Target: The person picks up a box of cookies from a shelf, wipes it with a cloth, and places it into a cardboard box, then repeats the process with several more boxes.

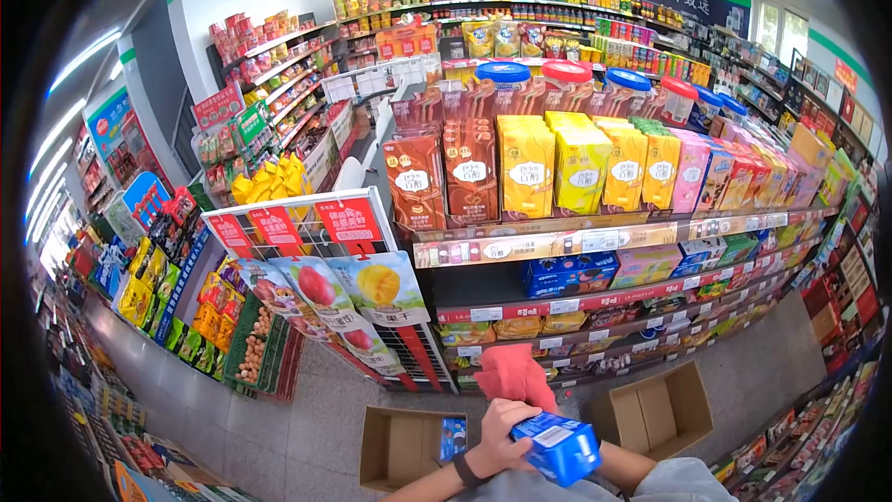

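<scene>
My left hand (505, 431), with a dark band at the wrist, is closed around one end of a blue snack box (565, 451). The box is tilted, and a barcode label shows on its upper side. Just beyond it is a crumpled red cloth (517, 378), in front of the lower shelves. My right forearm (624, 465) comes in from the lower right and passes behind the box. The box hides my right hand, so what it holds, if anything, does not show.
An open cardboard box (395, 442) with a blue packet (453, 437) stands on the floor to the left. Another cardboard box (660, 409) is at right. Ahead are shelves of snack boxes (527, 167). A wire rack (409, 353) holds dried-fruit bags. Eggs (253, 353) sit in a green crate.
</scene>
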The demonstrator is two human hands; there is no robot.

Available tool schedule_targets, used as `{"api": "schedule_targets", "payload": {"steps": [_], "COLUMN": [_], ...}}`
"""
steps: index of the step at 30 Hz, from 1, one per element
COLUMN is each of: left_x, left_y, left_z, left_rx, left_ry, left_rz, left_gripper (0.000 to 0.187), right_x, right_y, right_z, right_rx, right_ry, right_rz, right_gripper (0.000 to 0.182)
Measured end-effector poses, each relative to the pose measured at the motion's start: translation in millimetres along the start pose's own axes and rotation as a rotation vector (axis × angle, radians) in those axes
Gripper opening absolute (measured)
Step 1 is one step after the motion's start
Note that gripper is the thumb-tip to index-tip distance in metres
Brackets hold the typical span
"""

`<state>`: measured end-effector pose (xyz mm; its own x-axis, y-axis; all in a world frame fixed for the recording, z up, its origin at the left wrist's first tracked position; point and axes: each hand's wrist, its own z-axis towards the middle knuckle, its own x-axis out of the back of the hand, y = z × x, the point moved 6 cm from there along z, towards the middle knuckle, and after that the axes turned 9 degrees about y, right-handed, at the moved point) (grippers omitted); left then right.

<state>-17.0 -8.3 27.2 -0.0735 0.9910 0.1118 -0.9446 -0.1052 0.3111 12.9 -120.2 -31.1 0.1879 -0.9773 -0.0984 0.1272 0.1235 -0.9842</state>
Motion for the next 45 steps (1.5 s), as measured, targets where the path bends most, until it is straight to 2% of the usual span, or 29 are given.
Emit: {"api": "schedule_targets", "payload": {"steps": [1, 6, 10, 13, 16, 17, 20, 24, 25, 28, 29, 34, 35, 38, 40, 41, 42, 45], "left_x": [1, -5, -11, -10, 0, 3, -1, -12, -10, -7, 1, 54, 70, 106, 129, 139, 145, 156], "left_y": [-6, -45, -41, -35, -25, -19, -1, -1, -3, -22, -29, -74, -82, -110, -123, -130, -137, -166], "left_z": [-9, -50, -50, -42, -23, -5, 11, -17, -24, -63, -71, -156, -176, -278, -343, -380, -419, -530], "left_rx": [-0.042, 0.25, 0.123, 0.108, -0.022, -0.014, -0.162, -0.221, -0.242, 0.004, 0.099, 0.5, 0.594, 1.005, 1.293, 1.454, 1.532, 1.72], "left_ry": [0.104, -0.118, -0.058, -0.005, 0.022, -0.022, -0.132, -0.306, -0.332, -0.443, -0.435, -0.428, -0.398, -0.145, -0.101, -0.086, -0.088, -0.136], "left_rz": [-0.056, -0.086, -0.039, -0.019, -0.06, -0.076, 0.111, 0.206, 0.199, 0.172, 0.187, 0.405, 0.461, 0.472, 0.581, 0.628, 0.684, 0.835], "left_gripper": [0.05, 0.061, 0.075, 0.091, 0.086, 0.074, 0.036, 0.048, 0.061, 0.072, 0.082, 0.075, 0.068, 0.06, 0.055, 0.051, 0.051, 0.053], "right_x": [2, 9, 13, 18, 24, 27, 38, 49, 51, 62, 66, 107, 112, 86, 66, 61, 57, 79], "right_y": [1, -15, -27, 3, 50, 64, 98, 141, 154, 181, 193, 240, 250, 261, 250, 258, 270, 324], "right_z": [-2, 6, 24, 15, -8, -13, -22, -17, -12, -18, -16, -31, -31, -29, -21, -17, -14, -25], "right_rx": [0.0, 0.057, 0.108, 0.024, -0.128, -0.173, -0.302, -0.433, -0.462, -0.568, -0.606, -0.864, -0.932, -0.863, -0.748, -0.621, -0.483, -0.622], "right_ry": [0.002, 0.02, 0.029, 0.017, 0.006, -0.003, -0.025, -0.08, -0.096, -0.154, -0.173, -0.318, -0.358, -0.272, -0.446, -0.598, -0.749, -0.882], "right_rz": [0.002, -0.021, -0.061, -0.042, -0.004, 0.002, -0.013, -0.06, -0.078, -0.111, -0.127, -0.301, -0.348, -0.09, -0.457, -0.594, -0.72, -0.67], "right_gripper": [0.043, 0.043, 0.043, 0.044, 0.044, 0.044, 0.044, 0.045, 0.045, 0.045, 0.045, 0.046, 0.046, 0.037, 0.034, 0.034, 0.035, 0.038]}}
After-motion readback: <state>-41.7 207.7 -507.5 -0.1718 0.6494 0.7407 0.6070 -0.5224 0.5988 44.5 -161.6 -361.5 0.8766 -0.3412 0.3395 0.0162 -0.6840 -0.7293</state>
